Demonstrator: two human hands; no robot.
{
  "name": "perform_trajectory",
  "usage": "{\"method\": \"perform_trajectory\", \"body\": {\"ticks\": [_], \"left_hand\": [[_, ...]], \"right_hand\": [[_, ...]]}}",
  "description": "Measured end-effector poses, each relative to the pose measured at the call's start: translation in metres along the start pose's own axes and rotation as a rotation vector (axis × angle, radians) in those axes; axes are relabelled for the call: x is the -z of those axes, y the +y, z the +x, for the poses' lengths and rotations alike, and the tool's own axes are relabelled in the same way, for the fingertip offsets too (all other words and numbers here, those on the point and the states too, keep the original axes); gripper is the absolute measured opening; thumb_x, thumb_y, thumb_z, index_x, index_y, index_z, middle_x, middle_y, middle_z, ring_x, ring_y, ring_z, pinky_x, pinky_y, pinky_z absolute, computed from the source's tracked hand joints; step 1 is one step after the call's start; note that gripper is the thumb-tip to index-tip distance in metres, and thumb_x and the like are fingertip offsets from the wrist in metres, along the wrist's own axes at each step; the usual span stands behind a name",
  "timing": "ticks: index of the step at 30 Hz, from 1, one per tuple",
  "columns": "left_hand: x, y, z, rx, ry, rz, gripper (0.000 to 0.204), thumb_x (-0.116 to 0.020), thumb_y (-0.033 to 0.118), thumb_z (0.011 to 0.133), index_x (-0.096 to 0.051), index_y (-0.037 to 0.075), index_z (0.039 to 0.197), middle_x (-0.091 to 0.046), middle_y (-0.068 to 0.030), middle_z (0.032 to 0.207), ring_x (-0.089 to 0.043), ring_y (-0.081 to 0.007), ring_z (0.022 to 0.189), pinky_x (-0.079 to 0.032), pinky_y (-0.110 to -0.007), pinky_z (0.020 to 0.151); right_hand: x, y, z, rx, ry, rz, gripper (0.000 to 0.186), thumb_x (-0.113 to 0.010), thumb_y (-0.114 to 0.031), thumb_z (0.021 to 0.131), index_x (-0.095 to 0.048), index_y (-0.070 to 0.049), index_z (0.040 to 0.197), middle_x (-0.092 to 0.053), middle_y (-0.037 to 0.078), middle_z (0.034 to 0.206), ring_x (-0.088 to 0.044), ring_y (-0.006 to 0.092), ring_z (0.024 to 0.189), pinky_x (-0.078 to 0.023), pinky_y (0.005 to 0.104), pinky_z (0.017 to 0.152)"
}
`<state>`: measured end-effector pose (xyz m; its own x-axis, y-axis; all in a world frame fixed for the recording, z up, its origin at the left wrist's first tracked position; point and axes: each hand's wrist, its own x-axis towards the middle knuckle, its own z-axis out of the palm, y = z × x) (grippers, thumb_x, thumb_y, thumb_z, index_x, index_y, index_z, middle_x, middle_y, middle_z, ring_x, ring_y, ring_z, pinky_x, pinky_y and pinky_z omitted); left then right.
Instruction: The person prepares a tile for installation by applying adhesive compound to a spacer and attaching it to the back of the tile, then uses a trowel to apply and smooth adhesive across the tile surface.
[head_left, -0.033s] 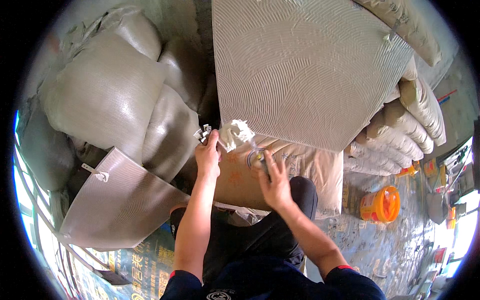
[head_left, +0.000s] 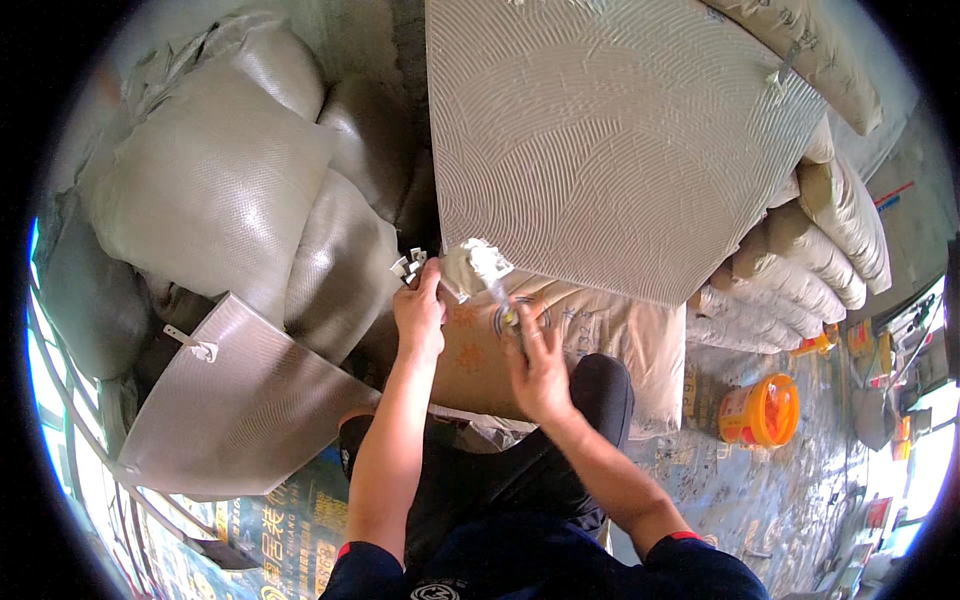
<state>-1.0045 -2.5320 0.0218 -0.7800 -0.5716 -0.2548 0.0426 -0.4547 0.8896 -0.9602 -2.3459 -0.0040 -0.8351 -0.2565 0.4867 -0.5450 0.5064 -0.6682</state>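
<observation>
My left hand (head_left: 419, 312) is closed around several small, pale metal clips (head_left: 407, 266) that stick out past its fingers, its thumb near the lower left corner of a large slab (head_left: 610, 150) covered in combed grey adhesive. In my right hand (head_left: 541, 365) is a putty knife (head_left: 506, 308), its blade mostly hidden under a thick lump of white paste (head_left: 478, 264). The lump sits at that same corner, beside my left thumb. Whether a clip lies under the paste is hidden.
Under the slab lie paper sacks (head_left: 600, 335), with more stacked at right. Bulging woven bags (head_left: 210, 180) fill the left. A smaller combed slab (head_left: 250, 410) leans there, a metal strip (head_left: 178, 335) and paste at its edge. An orange bucket (head_left: 760, 412) stands right.
My right hand has shifted slightly left and down with the putty knife, and the paste lump has changed shape a little. My left hand stays nearly in place.
</observation>
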Motion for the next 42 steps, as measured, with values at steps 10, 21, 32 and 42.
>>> {"method": "perform_trajectory", "body": {"ticks": [10,21,32,42], "left_hand": [[-0.012,0.021,-0.018,0.093,-0.003,-0.129,0.017,-0.065,0.022,0.088,-0.059,0.009,0.08,-0.046,0.0041,0.058,-0.032,-0.0055,0.039,-0.024,-0.023,0.036],[0.011,0.049,-0.017,0.013,-0.048,-0.162,0.019,-0.067,0.027,0.089,-0.057,0.01,0.086,-0.041,0.0058,0.058,-0.032,-0.0049,0.041,-0.026,-0.023,0.038],[0.003,0.04,-0.061,0.106,-0.18,-0.231,0.017,-0.062,0.029,0.091,-0.058,0.013,0.095,-0.05,0.0059,0.069,-0.035,-0.0059,0.045,-0.028,-0.024,0.045],[0.008,0.042,-0.063,0.122,-0.109,-0.328,0.014,-0.057,0.022,0.093,-0.06,0.009,0.099,-0.053,0.0029,0.075,-0.034,-0.0056,0.046,-0.029,-0.024,0.046]], "right_hand": [[-0.016,0.007,-0.019,0.047,0.049,-0.232,0.08,-0.059,0.002,0.072,-0.035,-0.018,0.145,-0.046,0.022,0.106,-0.056,0.0385,0.089,-0.053,0.041,0.066],[0.04,0.026,-0.013,0.047,-0.023,-0.236,0.066,-0.061,-0.001,0.077,-0.045,-0.016,0.139,-0.05,0.018,0.105,-0.055,0.0362,0.09,-0.052,0.0422,0.074],[0.036,-0.037,0.016,-0.611,-0.269,1.406,0.037,-0.045,-0.039,0.098,-0.052,-0.004,0.106,-0.052,0.004,0.075,-0.041,0.0115,0.053,-0.031,0.0242,0.049],[0.021,-0.044,-0.032,-0.779,-0.285,1.462,0.036,-0.048,-0.04,0.097,-0.052,-0.004,0.103,-0.05,0.005,0.071,-0.037,0.0108,0.051,-0.029,0.0242,0.047]]}}
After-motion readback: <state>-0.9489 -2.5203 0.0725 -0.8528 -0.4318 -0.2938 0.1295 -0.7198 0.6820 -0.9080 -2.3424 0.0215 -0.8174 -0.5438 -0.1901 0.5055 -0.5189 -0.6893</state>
